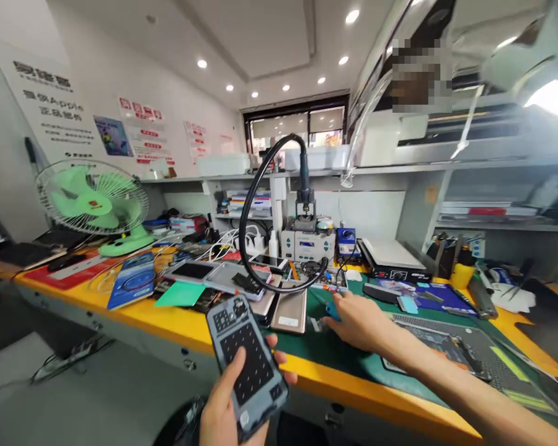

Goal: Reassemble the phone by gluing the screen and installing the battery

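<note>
My left hand (227, 396) holds a phone frame (248, 365) tilted over the bench's front edge. Its inner side faces me, grey with dark dotted panels, and my thumb lies across it. Over the green mat, my right hand (360, 322) reaches forward with its fingers curled round a small blue tool (333, 311), mostly hidden by the hand. Just left of these fingers lies a small pale piece (316, 324). A gold phone (289, 311) lies between my two hands. Under my right forearm is an opened tablet-like device (437, 347) showing its inner parts.
A black flexible arm (244, 229) loops over the middle of the bench. Behind it stands a grey repair station (307, 245). A blue booklet (132, 280), a green card (180, 294) and a green fan (93, 201) are at left. A yellow bottle (464, 269) stands at right.
</note>
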Action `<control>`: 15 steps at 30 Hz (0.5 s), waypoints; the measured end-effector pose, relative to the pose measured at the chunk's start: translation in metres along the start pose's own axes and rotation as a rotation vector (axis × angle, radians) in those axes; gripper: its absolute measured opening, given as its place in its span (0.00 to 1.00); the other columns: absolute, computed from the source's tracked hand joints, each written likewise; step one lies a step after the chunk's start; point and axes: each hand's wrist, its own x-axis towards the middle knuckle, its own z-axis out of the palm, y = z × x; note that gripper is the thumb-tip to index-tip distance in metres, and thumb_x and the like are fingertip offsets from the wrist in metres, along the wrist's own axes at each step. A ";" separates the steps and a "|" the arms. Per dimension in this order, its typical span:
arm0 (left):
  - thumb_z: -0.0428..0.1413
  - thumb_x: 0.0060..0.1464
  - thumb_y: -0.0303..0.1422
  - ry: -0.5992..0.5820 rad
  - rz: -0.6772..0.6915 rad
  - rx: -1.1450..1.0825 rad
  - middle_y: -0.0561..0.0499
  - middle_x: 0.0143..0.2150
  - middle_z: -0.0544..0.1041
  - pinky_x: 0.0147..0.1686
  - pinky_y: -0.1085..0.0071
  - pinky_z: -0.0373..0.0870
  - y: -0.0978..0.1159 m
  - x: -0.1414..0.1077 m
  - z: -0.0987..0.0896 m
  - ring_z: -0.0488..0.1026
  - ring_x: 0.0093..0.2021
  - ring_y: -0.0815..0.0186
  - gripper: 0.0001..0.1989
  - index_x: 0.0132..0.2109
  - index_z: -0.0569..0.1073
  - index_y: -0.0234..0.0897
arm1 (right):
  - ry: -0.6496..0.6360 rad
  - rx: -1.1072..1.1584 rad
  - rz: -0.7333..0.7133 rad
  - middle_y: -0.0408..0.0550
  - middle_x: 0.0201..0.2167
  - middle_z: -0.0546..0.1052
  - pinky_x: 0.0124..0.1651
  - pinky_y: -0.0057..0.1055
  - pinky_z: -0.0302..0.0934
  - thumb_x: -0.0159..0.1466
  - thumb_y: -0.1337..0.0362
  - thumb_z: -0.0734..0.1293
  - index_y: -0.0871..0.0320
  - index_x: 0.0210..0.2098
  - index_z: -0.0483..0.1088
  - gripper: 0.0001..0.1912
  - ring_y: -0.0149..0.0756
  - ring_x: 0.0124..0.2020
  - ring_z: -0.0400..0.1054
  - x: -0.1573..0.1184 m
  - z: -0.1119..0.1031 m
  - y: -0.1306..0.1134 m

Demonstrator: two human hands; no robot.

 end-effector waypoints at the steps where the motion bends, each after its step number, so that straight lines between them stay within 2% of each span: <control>1: 0.60 0.57 0.25 0.018 0.053 -0.011 0.40 0.43 0.84 0.39 0.53 0.82 0.000 0.000 0.004 0.82 0.40 0.52 0.09 0.44 0.82 0.33 | 0.039 0.041 -0.008 0.56 0.52 0.78 0.55 0.49 0.68 0.70 0.59 0.69 0.61 0.53 0.73 0.16 0.48 0.52 0.73 -0.013 0.000 -0.002; 3: 0.61 0.59 0.29 -0.003 0.127 -0.012 0.39 0.46 0.84 0.40 0.51 0.82 0.001 -0.002 0.010 0.82 0.41 0.51 0.11 0.48 0.80 0.33 | 0.083 0.170 -0.015 0.57 0.47 0.80 0.49 0.43 0.70 0.74 0.54 0.62 0.60 0.55 0.74 0.20 0.49 0.47 0.75 -0.041 0.002 -0.011; 5: 0.60 0.61 0.31 -0.041 0.213 -0.011 0.41 0.48 0.83 0.42 0.54 0.83 0.001 -0.007 0.013 0.82 0.43 0.53 0.13 0.52 0.79 0.36 | 0.040 0.387 -0.048 0.50 0.37 0.82 0.40 0.35 0.71 0.74 0.43 0.56 0.54 0.54 0.77 0.27 0.44 0.38 0.77 -0.071 0.009 -0.024; 6: 0.59 0.62 0.32 -0.052 0.233 -0.010 0.41 0.48 0.83 0.43 0.56 0.83 0.000 -0.011 0.013 0.82 0.43 0.54 0.13 0.52 0.79 0.36 | 0.020 0.701 -0.032 0.50 0.35 0.83 0.39 0.35 0.71 0.70 0.41 0.63 0.55 0.52 0.78 0.27 0.44 0.37 0.77 -0.084 0.014 -0.033; 7: 0.58 0.63 0.33 -0.058 0.236 -0.004 0.41 0.47 0.83 0.44 0.57 0.82 -0.001 -0.015 0.014 0.83 0.44 0.55 0.13 0.52 0.79 0.36 | -0.076 0.974 -0.013 0.50 0.35 0.83 0.39 0.35 0.72 0.66 0.41 0.67 0.54 0.51 0.80 0.27 0.44 0.36 0.77 -0.095 0.020 -0.042; 9: 0.57 0.64 0.35 -0.052 0.207 0.020 0.40 0.43 0.84 0.43 0.58 0.82 -0.004 -0.024 0.014 0.83 0.44 0.54 0.14 0.53 0.79 0.34 | -0.211 1.401 0.044 0.50 0.31 0.82 0.38 0.33 0.71 0.62 0.45 0.74 0.56 0.47 0.82 0.23 0.38 0.31 0.75 -0.110 0.032 -0.059; 10: 0.57 0.64 0.36 -0.048 0.193 0.038 0.40 0.42 0.84 0.43 0.57 0.82 -0.005 -0.029 0.014 0.83 0.44 0.52 0.15 0.53 0.78 0.34 | -0.273 1.544 0.055 0.49 0.30 0.82 0.37 0.31 0.71 0.62 0.48 0.75 0.57 0.44 0.83 0.20 0.35 0.30 0.74 -0.113 0.037 -0.067; 12: 0.56 0.64 0.37 -0.040 0.182 0.073 0.40 0.41 0.83 0.42 0.56 0.82 -0.007 -0.035 0.014 0.83 0.44 0.49 0.16 0.54 0.77 0.34 | -0.357 1.729 0.055 0.48 0.27 0.80 0.36 0.28 0.70 0.64 0.52 0.76 0.60 0.38 0.83 0.15 0.32 0.28 0.72 -0.113 0.044 -0.076; 15: 0.55 0.65 0.37 -0.026 0.178 0.105 0.40 0.42 0.83 0.42 0.56 0.82 -0.007 -0.040 0.014 0.83 0.44 0.49 0.15 0.54 0.77 0.34 | -0.462 1.843 0.044 0.49 0.27 0.79 0.33 0.28 0.71 0.64 0.58 0.76 0.62 0.33 0.82 0.12 0.32 0.28 0.73 -0.109 0.046 -0.077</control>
